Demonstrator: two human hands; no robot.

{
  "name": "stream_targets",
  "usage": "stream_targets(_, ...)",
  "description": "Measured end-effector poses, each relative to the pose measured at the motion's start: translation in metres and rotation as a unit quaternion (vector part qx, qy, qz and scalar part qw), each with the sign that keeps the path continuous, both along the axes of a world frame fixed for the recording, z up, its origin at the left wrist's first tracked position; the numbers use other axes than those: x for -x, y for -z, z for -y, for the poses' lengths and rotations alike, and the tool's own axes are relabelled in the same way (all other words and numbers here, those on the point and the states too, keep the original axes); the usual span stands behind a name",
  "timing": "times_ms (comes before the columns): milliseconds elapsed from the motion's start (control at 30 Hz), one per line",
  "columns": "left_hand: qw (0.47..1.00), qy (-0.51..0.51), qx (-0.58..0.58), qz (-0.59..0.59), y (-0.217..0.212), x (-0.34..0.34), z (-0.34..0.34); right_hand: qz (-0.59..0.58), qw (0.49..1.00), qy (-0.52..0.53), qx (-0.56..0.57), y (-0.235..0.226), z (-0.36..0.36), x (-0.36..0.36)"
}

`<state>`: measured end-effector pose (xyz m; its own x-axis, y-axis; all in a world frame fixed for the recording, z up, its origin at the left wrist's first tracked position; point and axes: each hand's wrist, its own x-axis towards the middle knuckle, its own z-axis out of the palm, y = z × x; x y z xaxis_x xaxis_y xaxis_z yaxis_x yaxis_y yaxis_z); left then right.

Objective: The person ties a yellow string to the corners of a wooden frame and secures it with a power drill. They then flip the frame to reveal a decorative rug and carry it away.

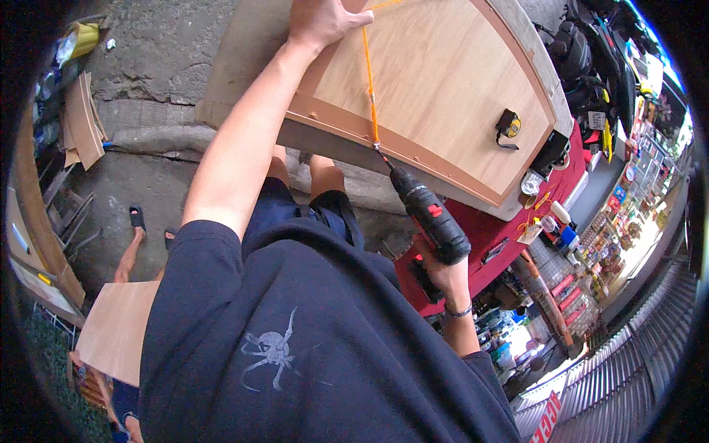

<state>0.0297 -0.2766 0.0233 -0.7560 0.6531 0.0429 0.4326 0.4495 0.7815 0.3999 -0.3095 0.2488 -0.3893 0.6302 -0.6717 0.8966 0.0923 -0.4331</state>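
Observation:
My right hand (447,275) is wrapped round the grip of a black and red cordless drill (430,214). Its bit meets the lower end of an orange cord (371,96) at the near edge of a wooden panel (421,81). That panel has a pale face and a reddish-brown border. At the top edge of the head view, my left hand (325,22) holds the cord under its stretched-out thumb, where the cord bends sharply. The other fingers are partly cut off. A yellow and black tape measure (508,125) lies on the panel's right part.
The panel lies on a grey slab (325,142). Right of it, a red-covered table (480,235) bears small tools and cords. Another person's hand (76,359) is at a plywood sheet (118,332) at the lower left. Board offcuts (85,122) stand at the left; motorbikes (583,55) at the upper right.

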Motion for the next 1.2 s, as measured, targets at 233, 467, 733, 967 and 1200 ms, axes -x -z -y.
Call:
stream_targets(233,1.000,-0.001,0.004,0.010,-0.002,0.000,0.000,0.019,0.999,0.029,0.018,0.000,0.000,0.001)
stream_targets(467,1.000,-0.002,-0.015,0.007,0.001,-0.001,-0.001,0.084,0.960,-0.265,-0.045,-0.012,-0.025,0.030)
stream_targets(733,1.000,0.005,-0.018,0.000,-0.002,-0.001,0.001,0.099,0.963,-0.251,0.015,-0.011,-0.047,0.036)
stream_targets(967,0.998,0.008,-0.058,-0.018,0.006,-0.001,0.000,0.110,0.960,-0.257,0.029,-0.014,-0.053,0.050)
stream_targets(1200,0.999,0.016,-0.030,0.030,0.001,-0.002,-0.001,0.147,0.959,-0.240,0.034,-0.019,-0.046,0.058)
